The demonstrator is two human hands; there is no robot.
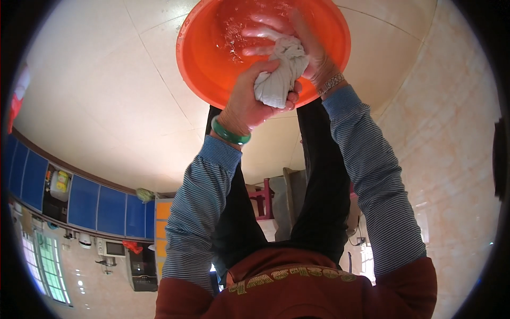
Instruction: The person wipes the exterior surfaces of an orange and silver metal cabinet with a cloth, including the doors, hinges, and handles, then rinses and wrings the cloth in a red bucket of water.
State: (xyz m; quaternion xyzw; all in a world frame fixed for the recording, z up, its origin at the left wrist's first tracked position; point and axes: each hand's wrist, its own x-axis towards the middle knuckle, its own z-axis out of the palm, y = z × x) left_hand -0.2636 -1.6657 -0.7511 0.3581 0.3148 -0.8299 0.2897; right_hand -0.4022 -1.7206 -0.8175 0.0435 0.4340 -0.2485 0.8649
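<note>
My left hand, with a green bangle at its wrist, is closed around the lower part of a twisted, wet whitish cloth. Against the cloth's upper end lies the palm of my right hand, its wet fingers spread apart and slightly blurred. A metal watch or bracelet circles the right wrist. Both hands are over an orange plastic basin. Water glints and droplets show on the basin's inside. The cloth hides part of the right palm and fingers.
Large beige tiles cover the floor. My dark-trousered legs stand by the basin. Upside down behind me appear blue cabinets, a microwave, a dark red plastic stool and orange drawers.
</note>
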